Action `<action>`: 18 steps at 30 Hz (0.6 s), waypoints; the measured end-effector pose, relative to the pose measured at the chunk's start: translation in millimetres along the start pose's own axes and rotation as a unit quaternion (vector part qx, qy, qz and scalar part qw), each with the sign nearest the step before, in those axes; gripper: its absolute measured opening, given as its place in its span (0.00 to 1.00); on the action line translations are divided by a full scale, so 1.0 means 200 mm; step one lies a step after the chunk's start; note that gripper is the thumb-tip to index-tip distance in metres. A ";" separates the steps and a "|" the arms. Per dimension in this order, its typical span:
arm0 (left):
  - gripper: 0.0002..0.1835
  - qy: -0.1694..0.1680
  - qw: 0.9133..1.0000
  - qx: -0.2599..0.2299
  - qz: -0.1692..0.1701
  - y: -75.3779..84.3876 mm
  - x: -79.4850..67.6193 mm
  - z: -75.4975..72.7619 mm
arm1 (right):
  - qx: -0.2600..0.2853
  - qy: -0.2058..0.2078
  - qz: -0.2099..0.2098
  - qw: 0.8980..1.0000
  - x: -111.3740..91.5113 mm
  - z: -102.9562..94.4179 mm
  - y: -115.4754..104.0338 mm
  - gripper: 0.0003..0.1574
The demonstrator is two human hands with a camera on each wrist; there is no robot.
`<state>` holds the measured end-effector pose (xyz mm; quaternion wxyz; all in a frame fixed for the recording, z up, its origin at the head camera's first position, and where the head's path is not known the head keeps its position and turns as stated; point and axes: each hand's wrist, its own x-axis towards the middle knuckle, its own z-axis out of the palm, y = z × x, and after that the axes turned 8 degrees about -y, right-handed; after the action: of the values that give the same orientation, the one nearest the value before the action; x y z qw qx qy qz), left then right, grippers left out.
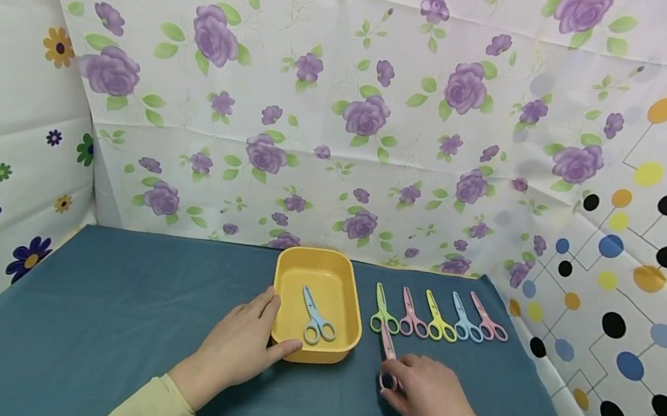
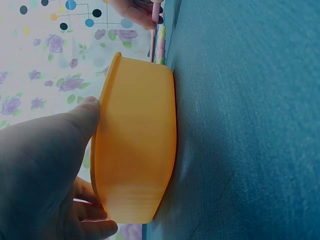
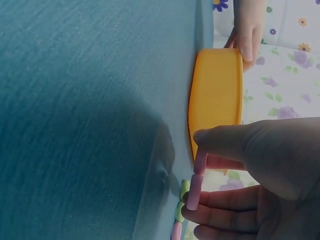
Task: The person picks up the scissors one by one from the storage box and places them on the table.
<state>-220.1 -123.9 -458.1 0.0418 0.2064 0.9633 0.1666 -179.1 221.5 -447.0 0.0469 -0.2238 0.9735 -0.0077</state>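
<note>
A pair of pink scissors (image 1: 388, 346) is held by its handle loops in my right hand (image 1: 432, 395), blades pointing away over the table. The right wrist view shows the thumb and fingers pinching the pink loops (image 3: 194, 192) above the cloth. My left hand (image 1: 243, 341) holds the left near corner of a yellow plastic tray (image 1: 355, 322), its thumb over the near rim and its fingers along the left side. Inside the tray lies one pair of blue scissors (image 1: 315, 314), tips pointing away. The pink blades overlap the green scissors' loops in the head view.
Right of the tray lies a row of scissors: green (image 1: 381, 301), pink (image 1: 409, 304), yellow (image 1: 434, 308), blue (image 1: 460, 309) and pink (image 1: 481, 310). A blue-grey cloth (image 1: 146, 303) covers the table. Flowered sheets (image 1: 319, 111) hang behind, a dotted one (image 1: 601, 392) at right.
</note>
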 end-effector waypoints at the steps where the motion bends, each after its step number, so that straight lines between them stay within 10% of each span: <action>1: 0.57 0.000 1.000 0.000 0.000 0.00 0.00 0.00 | 0.001 -0.005 0.001 1.000 0.00 0.00 0.00 0.19; 18: 0.56 -0.003 1.000 0.001 -0.003 0.00 0.00 0.00 | 0.004 -0.032 -0.001 0.999 -0.01 0.03 0.00 0.15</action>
<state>-220.0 -123.4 -457.5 0.0452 0.2044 0.9638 0.1650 -177.6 222.2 -453.2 0.0793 -0.2248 0.9712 -0.0040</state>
